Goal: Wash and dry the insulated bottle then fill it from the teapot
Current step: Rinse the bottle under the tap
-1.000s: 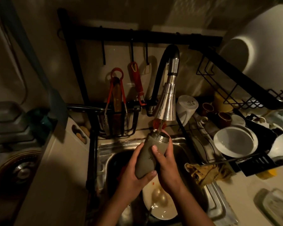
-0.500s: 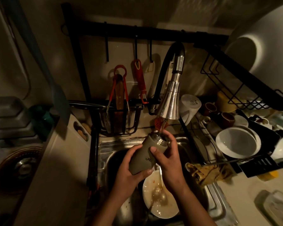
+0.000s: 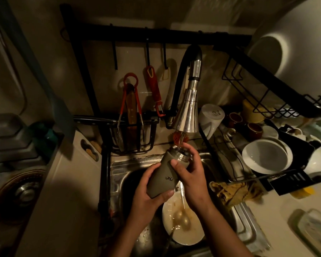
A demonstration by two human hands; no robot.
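Under faucet, tilted bottle, two-handed.

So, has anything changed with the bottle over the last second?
The grey-green insulated metal bottle has tipped slightly further, base swinging left. Nothing taken or released: left hand still grips its base, right hand its neck, mouth under the chrome faucet head.

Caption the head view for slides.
Left hand and right hand hold the insulated bottle tilted under the faucet, over a dirty plate in the sink.
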